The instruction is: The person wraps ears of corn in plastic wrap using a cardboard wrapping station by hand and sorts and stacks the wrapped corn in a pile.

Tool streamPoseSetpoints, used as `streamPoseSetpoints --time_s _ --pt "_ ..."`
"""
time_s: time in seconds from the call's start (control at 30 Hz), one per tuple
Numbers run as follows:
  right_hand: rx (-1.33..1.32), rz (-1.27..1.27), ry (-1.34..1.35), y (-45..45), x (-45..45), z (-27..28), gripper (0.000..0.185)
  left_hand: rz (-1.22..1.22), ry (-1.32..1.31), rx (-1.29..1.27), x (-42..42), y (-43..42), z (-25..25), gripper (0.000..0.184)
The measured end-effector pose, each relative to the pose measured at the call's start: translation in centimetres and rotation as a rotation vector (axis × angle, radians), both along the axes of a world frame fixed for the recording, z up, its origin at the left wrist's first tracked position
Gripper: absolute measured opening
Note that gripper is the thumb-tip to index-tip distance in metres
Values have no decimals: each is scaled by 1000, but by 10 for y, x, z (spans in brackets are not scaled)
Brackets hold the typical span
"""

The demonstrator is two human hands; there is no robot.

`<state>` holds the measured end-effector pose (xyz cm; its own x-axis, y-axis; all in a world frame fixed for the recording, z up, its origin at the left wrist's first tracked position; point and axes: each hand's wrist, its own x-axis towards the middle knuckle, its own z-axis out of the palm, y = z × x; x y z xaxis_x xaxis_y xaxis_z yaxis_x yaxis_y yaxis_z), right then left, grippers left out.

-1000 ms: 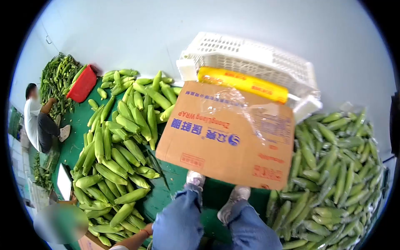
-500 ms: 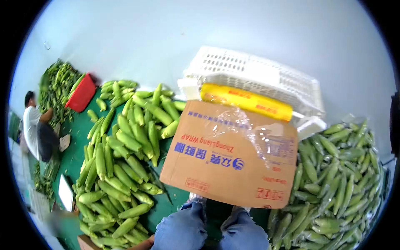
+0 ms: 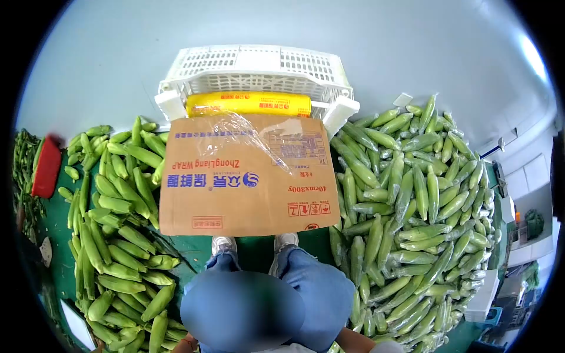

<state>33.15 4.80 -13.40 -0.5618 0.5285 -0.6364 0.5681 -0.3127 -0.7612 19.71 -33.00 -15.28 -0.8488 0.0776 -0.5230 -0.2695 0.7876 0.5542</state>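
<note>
Dozens of unwrapped ears [image 3: 120, 270] lie beside & beyond the person's L hand [image 3: 185, 343], of which only a sliver (poss. wrist) shows at the bottom edge; nearest ear [image 3: 158, 332] is just left of it, long axis running mostly fwd, away from the body. L is clearly the nearer hand to that pile. Can't tell if it's gripping or loose. R forearm [image 3: 356, 340] shows by the R thigh, next to the film-wrapped ears [image 3: 424, 235]; its hand can't be made out, so no call on grip there either. Lap's blurred, so contents unknown. Fwd of both hands, btwn the piles: carton [image 3: 253, 206] w/ clear film on top, then yellow roll [image 3: 259, 104], long axis crosswise, then white crate [image 3: 259, 57] by the wall. Far fwd-left of L hand, a red basin [image 3: 46, 170].
</note>
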Motion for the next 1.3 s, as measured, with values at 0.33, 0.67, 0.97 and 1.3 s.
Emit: streamPoseSetpoints --time_s 0.33,0.67,0.97,1.3 --pt "54 -237 -276 73 -9 5 30 42 -231 -63 -36 14 -56 21" --pt "104 -196 -239 72 -25 -3 28 79 -217 -20 -36 8 -65 14" --pt "1210 360 450 88 -162 91 28 -277 900 263 -171 95 161 15" --pt "1377 560 524 123 -377 85 13 -281 1132 -85 -369 209 113 21"
